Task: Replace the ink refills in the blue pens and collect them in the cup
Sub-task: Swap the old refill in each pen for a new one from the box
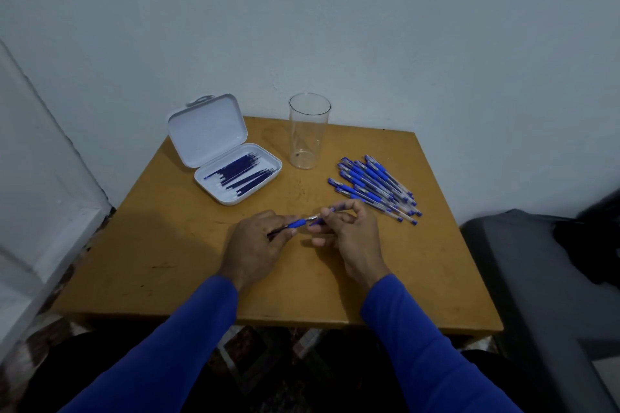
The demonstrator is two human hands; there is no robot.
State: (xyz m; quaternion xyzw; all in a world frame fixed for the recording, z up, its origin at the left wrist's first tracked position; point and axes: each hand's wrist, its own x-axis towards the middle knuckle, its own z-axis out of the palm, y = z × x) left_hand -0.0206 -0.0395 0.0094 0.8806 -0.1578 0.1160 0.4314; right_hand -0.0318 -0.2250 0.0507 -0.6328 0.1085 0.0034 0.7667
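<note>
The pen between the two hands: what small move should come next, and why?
Probably finish twisting the pen apart. The left hand grips its blue grip section, and the right hand pinches the tip end. The two parts look still joined. The cup is empty, and the refills lie untouched in the open white case, so no new refill can go in yet.

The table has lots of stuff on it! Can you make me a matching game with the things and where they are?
Things:
1. clear cup
2. white case
3. pile of pens
4. pen being worked on

Places:
A. right side of the table
B. between both hands
C. back left, lid open
D. back middle, empty

Pairs: 1-D, 2-C, 3-A, 4-B
</note>
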